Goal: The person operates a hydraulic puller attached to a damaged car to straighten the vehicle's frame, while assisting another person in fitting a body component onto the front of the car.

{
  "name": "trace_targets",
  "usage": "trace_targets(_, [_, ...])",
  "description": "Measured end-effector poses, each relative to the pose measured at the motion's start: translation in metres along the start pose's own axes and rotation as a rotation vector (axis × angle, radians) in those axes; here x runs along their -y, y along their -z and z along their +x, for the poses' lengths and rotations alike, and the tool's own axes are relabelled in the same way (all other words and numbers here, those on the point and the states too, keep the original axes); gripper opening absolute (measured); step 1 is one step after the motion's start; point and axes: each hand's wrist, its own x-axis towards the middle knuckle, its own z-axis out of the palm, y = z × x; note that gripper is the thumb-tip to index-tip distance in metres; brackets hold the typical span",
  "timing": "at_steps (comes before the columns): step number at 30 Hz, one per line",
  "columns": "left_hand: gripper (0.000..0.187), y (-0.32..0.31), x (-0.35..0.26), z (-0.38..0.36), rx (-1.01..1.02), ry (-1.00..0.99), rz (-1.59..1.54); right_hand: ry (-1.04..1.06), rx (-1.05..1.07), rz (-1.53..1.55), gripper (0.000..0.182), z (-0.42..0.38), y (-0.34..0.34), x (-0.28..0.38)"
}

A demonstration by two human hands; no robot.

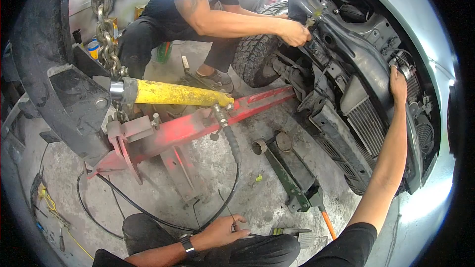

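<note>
My left hand, below a wristwatch, is close over my knee. Its fingers are curled around a thin dark strip that sticks up from them. With the right arm stretched far forward, my right hand grips the black front crossmember of a stripped vehicle front; its fingertips are partly hidden. Just beyond that hand sits a round silver part. Below the crossmember an intercooler with metal fins shows.
Opposite me a co-worker crouches, their hands at the frame by the tire. A yellow hydraulic cylinder lies over a red beam. A chain hangs left. A green floor jack and a black hose are on the floor.
</note>
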Motion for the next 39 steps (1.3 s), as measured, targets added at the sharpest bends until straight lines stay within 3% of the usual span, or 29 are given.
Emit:
trace_targets(19, [0.047, 0.001, -0.001, 0.0, -0.023, -0.043, 0.036, 0.002, 0.013, -0.004, 0.068, 0.001, 0.001, -0.002])
trace_targets(26, [0.046, 0.005, -0.015, 0.0, 0.016, 0.095, 0.029, 0.04, -0.017, -0.008, 0.07, 0.005, -0.007, -0.01])
trace_targets(31, [0.048, -0.001, -0.01, 0.001, 0.029, 0.154, 0.089, -0.124, -0.014, -0.005, 0.065, -0.007, 0.001, 0.007])
trace_targets(34, [0.049, -0.002, -0.03, -0.001, 0.066, 0.281, -0.047, -0.12, 0.012, -0.04, 0.064, -0.009, 0.005, 0.009])
trace_targets(37, [0.042, -0.014, 0.006, 0.0, -0.069, 0.112, 0.012, -0.129, -0.016, -0.015, 0.064, -0.017, 0.011, 0.015])
trace_targets(39, [0.045, -0.014, 0.003, 0.0, -0.08, 0.123, 0.0, -0.131, -0.019, -0.012, 0.063, -0.022, 0.016, 0.019])
